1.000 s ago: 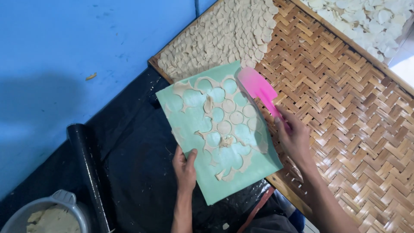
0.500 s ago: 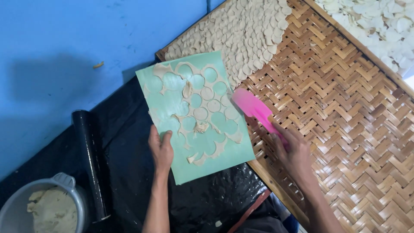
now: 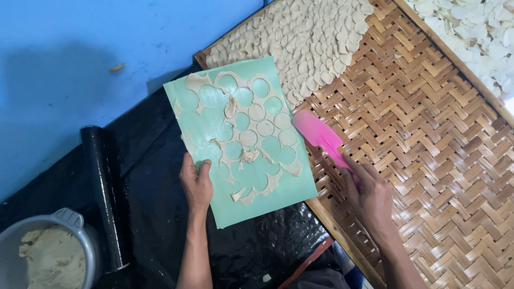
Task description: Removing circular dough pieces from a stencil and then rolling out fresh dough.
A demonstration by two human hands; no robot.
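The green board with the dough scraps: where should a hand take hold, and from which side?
Take the green board at its bare near-left edge, coming from the left, where the left hand pinches it. That margin carries no dough, and the spatula in the right hand works the opposite side.

A blue floor carried a black plastic sheet, with a woven bamboo tray beside it. On the sheet lay a black roll and a grey bucket of dough. Pale dough discs covered the tray's far end.
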